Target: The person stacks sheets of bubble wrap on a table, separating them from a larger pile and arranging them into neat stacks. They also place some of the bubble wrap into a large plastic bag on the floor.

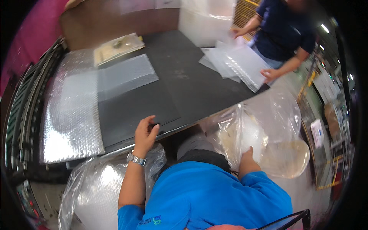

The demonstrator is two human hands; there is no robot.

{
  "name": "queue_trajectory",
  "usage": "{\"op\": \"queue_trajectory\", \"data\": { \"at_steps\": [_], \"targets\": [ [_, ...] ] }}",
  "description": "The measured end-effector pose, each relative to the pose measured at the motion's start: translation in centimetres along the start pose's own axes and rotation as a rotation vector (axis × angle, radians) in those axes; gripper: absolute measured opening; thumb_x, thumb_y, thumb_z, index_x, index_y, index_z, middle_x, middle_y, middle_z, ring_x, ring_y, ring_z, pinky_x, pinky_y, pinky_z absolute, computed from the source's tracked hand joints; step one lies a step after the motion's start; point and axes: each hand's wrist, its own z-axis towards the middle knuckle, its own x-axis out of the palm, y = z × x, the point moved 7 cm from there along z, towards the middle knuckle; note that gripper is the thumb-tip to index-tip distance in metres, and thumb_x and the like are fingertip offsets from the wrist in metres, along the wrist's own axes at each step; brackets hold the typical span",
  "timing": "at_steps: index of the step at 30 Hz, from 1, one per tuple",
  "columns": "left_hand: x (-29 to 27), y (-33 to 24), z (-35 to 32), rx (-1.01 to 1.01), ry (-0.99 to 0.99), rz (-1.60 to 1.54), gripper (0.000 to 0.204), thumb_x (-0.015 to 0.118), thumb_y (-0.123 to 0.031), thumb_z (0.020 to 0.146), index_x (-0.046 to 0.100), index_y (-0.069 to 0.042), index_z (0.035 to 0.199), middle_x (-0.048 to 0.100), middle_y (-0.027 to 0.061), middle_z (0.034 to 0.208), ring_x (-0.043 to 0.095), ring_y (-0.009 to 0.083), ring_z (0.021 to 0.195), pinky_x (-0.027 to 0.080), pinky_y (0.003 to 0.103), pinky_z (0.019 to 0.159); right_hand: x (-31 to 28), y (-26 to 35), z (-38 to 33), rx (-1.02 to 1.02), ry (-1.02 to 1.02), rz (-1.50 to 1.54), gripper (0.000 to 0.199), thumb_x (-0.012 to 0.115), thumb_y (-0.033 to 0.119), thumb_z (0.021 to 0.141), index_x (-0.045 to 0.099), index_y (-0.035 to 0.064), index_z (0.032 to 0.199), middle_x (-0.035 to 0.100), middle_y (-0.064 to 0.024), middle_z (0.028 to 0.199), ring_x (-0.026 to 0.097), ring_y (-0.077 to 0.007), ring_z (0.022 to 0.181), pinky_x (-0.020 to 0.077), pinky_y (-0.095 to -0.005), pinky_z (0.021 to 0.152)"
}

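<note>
Left hand (145, 132): rests on the near edge of the black worktop (191, 80), fingers curled loosely over a dark mat (134, 111) that lies there; it grips nothing. A metal wristwatch (136, 158) sits on that wrist.

Right hand (247, 157): reaches down to the right, below worktop level, into a large clear plastic bag (268, 130) that holds pale flat pieces. The fingers are hidden behind the plastic, so I cannot tell whether they are closed on anything.

A second clear plastic bag (96, 188) stands on the near left, just below the left forearm.

On the worktop: a wide sheet of bubble wrap (71, 115) on the left, with a smaller bubble wrap piece (126, 74) overlapping its far right corner. Beyond these, a bagged cream-coloured item (117, 46) at the far left.

Far right: another person in a dark blue shirt (285, 28) stands at the worktop, both hands on a stack of clear bubble pouches (237, 63).
</note>
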Motion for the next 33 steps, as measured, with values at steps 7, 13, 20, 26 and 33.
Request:
{"op": "queue_trajectory", "data": {
  "at_steps": [7, 13, 20, 26, 33],
  "targets": [
    [-0.5, -0.2, 0.1, -0.079, 0.072, -0.029, 0.035, 0.06, -0.015, 0.077, 0.053, -0.005, 0.11, 0.054, 0.0072, 0.089, 0.052, 0.0124, 0.066, 0.045, 0.025, 0.061, 4.3, 8.5, -8.2, -0.539, -0.611, -0.542, 0.078, 0.063, 0.027, 0.069, 0.024, 0.0052, 0.134, 0.035, -0.0197, 0.13, 0.041, -0.0363, 0.113, 0.0351, -0.0498, 0.093],
    [-2.8, -1.7, 2.9, -0.086, 0.23, 0.104, 0.038, 0.061, -0.019, 0.079, 0.051, -0.006, 0.114, 0.055, 0.0081, 0.094, 0.052, 0.0118, 0.067, 0.044, 0.025, 0.063, 19.6, 11.2, -23.3, -1.774, 0.122, -0.737, 0.062, 0.057, 0.008, 0.073, 0.033, 0.0046, 0.13, 0.039, -0.0176, 0.127, 0.036, -0.0299, 0.119, 0.0348, -0.0411, 0.095],
    [-7.2, 0.6, 10.4, 0.117, 0.008, 0.466, 0.037, 0.059, -0.026, 0.078, 0.053, -0.006, 0.109, 0.055, 0.0125, 0.1, 0.053, 0.0244, 0.09, 0.043, 0.034, 0.078, 36.6, -5.4, -38.7, -1.381, 1.305, -1.028, 0.052, 0.061, 0.02, 0.077, 0.043, 0.0032, 0.123, 0.048, -0.0154, 0.12, 0.047, -0.0297, 0.111, 0.0341, -0.0377, 0.095],
    [-9.7, 4.4, 15.2, 0.095, -0.177, 0.823, 0.043, 0.061, -0.03, 0.077, 0.052, -0.009, 0.113, 0.046, 0.0182, 0.118, 0.041, 0.0333, 0.114, 0.031, 0.048, 0.093, 50.0, -15.1, -41.8, -1.182, 1.146, -1.392, 0.077, 0.051, 0.055, 0.078, 0.025, 0.0125, 0.137, 0.035, -0.0144, 0.135, 0.029, -0.0293, 0.127, 0.0109, -0.0516, 0.104],
    [-11.6, 9.8, 14.3, -0.454, -0.084, 1.008, 0.056, 0.058, -0.044, 0.075, 0.047, -0.014, 0.121, 0.029, 0.0271, 0.134, 0.02, 0.0398, 0.128, 0.016, 0.061, 0.098, 54.2, -19.5, -45.2, -1.325, 0.997, -1.577, 0.079, 0.063, 0.046, 0.071, 0.027, 0.0165, 0.135, 0.036, -0.015, 0.132, 0.03, -0.0291, 0.126, 0.0087, -0.0569, 0.103]
  ]
}}
